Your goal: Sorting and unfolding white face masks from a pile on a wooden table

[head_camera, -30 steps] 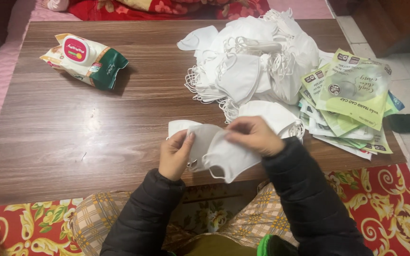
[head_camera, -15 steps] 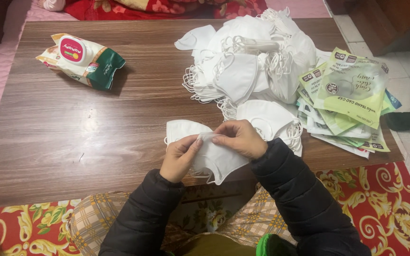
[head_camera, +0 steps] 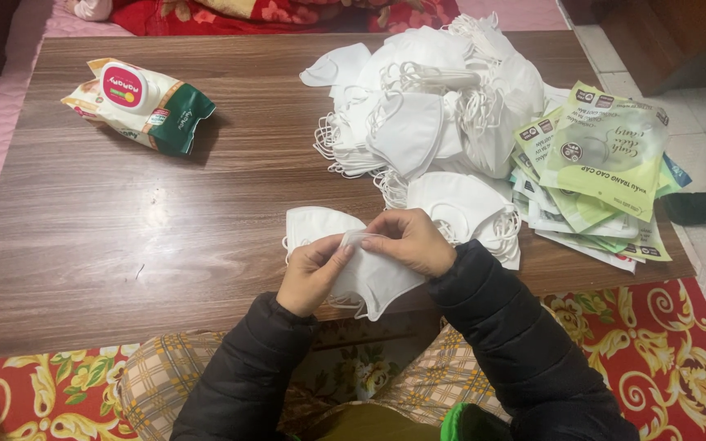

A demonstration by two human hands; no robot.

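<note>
My left hand [head_camera: 310,274] and my right hand [head_camera: 408,241] both pinch a white folded face mask [head_camera: 373,278] at the near edge of the brown wooden table [head_camera: 165,220]. The fingertips of both hands meet at the mask's top edge. A second white mask [head_camera: 312,222] lies flat on the table just behind my left hand. A large heap of white masks [head_camera: 426,106] with ear loops is piled further back and to the right. Both arms wear black padded sleeves.
A stack of green and clear flat packets [head_camera: 598,171] lies at the table's right edge. A soft pack of wipes [head_camera: 136,102] sits at the far left. A red patterned rug [head_camera: 680,343] covers the floor, and dark slippers [head_camera: 700,208] lie to the right.
Both hands have shifted slightly left and nearer with the mask, and their fingertips have come together at its top edge. The heap and packets have not moved.
</note>
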